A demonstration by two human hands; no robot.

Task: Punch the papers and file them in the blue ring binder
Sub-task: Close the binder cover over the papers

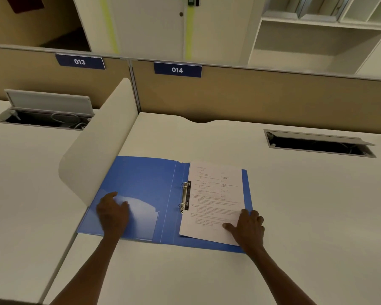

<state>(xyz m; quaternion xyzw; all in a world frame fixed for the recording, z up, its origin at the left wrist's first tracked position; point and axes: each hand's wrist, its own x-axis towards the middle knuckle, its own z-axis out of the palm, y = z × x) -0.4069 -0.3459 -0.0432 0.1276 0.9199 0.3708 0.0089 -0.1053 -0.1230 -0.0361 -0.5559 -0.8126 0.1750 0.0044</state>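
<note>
Pressing flat on both halves of an open blue binder [141, 183], a person steadies it on a white desk [295, 205]. The left hand [112, 213], fingers spread and holding nothing, rests on the clear pocket [139, 219] inside the left cover. The right hand [248, 230], also open and flat, pins the near right corner of the papers [216, 194], which lie on the right half with their left edge at the metal rings [185, 197].

Whether the sheets are threaded on the rings, or the rings are fully shut, cannot be told from this view. The stack sits slightly askew, its near edge fanned. If the rings are not closed, lifting either cover could let sheets slide free; if the holes are strained, a pull by the right hand toward the near right could tear them. Closing the left cover over a skewed stack would likely crease the protruding far edge. A partition [97, 139] stands touching the binder's far left corner.
</note>
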